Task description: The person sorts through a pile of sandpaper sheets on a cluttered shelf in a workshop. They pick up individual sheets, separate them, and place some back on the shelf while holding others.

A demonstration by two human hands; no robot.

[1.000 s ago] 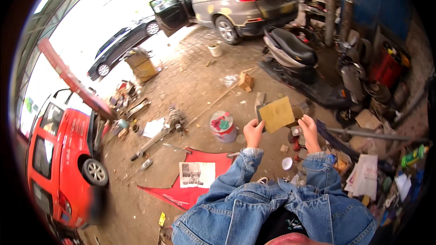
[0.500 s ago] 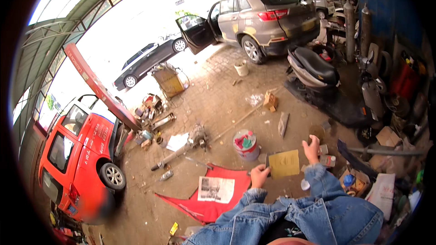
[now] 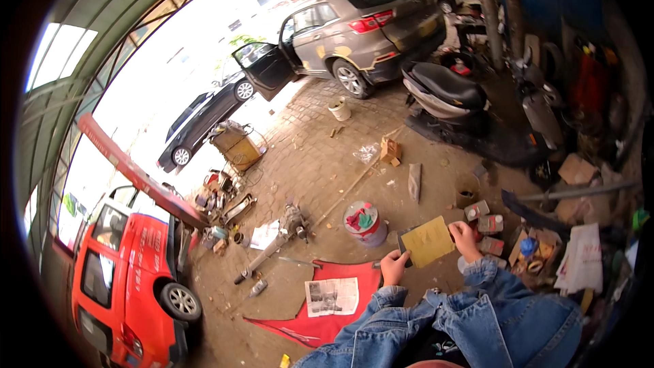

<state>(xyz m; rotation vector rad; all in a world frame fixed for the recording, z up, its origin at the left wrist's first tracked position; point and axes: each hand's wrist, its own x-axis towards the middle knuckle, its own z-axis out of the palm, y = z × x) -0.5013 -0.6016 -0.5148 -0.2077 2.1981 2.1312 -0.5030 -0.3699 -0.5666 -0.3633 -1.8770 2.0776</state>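
Observation:
A yellow sheet, by its look sandpaper [image 3: 428, 242], is held up in front of me, tilted, with a dark piece behind its left edge. My left hand [image 3: 393, 268] pinches the sheet's lower left corner, thumb on top. At the right edge, my right hand [image 3: 466, 242] has its fingers closed on the paper. Beyond the sheet stands a bucket [image 3: 368, 235] with red and green cloths in it. Left of my left hand, a red panel [image 3: 334, 269] lies on the ground with a newspaper page [image 3: 332, 297] on it.
Small boxes or cans [image 3: 490, 223] stand right of my right hand, near an open carton [image 3: 538, 259] of odds and ends. A long metal part [image 3: 272, 245] lies left of the bucket. Farther off are a scooter [image 3: 446, 92], a grey car [image 3: 361, 34] and a red van [image 3: 129, 259].
My right hand, raised apart from the sheet before, has come down and taken hold of its right edge. The sheet has tilted, its right side higher. The view has shifted.

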